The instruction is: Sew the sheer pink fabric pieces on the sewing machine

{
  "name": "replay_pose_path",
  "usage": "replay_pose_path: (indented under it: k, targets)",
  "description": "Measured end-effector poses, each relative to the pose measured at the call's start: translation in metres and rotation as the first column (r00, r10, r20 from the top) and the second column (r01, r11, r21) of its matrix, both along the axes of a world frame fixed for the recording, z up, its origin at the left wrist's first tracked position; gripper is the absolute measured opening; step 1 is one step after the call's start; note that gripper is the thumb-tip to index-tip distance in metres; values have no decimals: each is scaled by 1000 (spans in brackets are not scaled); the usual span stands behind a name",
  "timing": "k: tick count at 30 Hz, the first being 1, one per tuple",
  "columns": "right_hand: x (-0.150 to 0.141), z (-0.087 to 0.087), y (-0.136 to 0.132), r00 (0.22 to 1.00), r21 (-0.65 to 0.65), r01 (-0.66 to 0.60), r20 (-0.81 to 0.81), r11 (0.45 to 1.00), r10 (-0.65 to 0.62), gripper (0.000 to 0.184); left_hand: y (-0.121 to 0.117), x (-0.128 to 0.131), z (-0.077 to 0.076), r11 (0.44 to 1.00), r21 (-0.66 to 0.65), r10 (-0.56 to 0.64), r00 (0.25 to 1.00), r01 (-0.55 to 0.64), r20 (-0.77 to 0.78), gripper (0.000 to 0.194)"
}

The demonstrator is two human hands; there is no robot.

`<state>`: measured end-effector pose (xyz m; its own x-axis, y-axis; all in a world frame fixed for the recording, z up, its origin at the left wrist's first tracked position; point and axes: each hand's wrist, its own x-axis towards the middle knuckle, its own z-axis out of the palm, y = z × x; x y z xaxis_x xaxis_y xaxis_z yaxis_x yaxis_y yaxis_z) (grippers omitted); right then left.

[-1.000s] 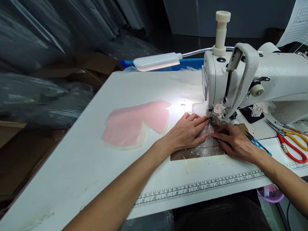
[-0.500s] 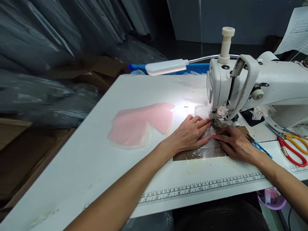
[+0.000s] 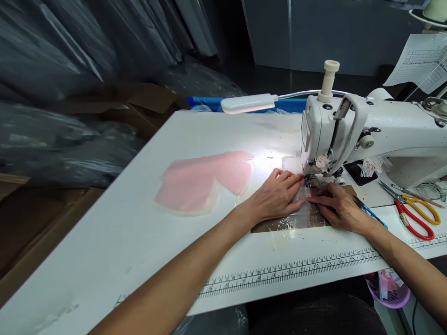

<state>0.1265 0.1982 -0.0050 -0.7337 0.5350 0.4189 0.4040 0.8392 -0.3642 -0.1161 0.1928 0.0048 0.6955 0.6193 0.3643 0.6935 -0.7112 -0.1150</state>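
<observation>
A white sewing machine [image 3: 394, 128] stands at the right, its needle area and presser foot [image 3: 309, 181] just beyond my fingers. Sheer whitish fabric [image 3: 299, 217] lies below the foot on a brown plate [image 3: 267, 226]. My left hand [image 3: 279, 193] rests flat on the fabric, fingers stretched toward the foot. On the fabric's right side, my right hand [image 3: 340, 207] is bent, with index finger and thumb pinching the edge by a small pink mark [image 3: 308, 196]. The fingertips partly cover the fabric.
Pink cut fabric pieces [image 3: 195, 181] lie on the white table to the left. Blue snips [image 3: 372, 215] sit beside my right hand, and red-and-yellow scissors [image 3: 415, 209] lie farther right. A lamp [image 3: 248, 103] overhangs the table. A purple basket [image 3: 393, 298] stands below.
The camera view has shifted slightly, so the machine and scissors appear a little differently placed. Both hands stay nearly still at the fabric by the presser foot.
</observation>
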Motion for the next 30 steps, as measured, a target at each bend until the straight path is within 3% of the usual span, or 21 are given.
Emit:
replay_pose_path:
  k: [6,13,30]
  targets:
    - [0,-1,-1,999,0,22,43,1000,-22,33,-1,2,-4,979,68,-200,967,192,155,24]
    - [-1,0,-4,996,-5,51,74,999,-50,34,-5,-3,5,970,-36,-227,949,241,217,24]
    - [-4,2,-8,985,-35,96,146,995,-90,37,1,-1,5,999,-3,-52,998,52,29,35]
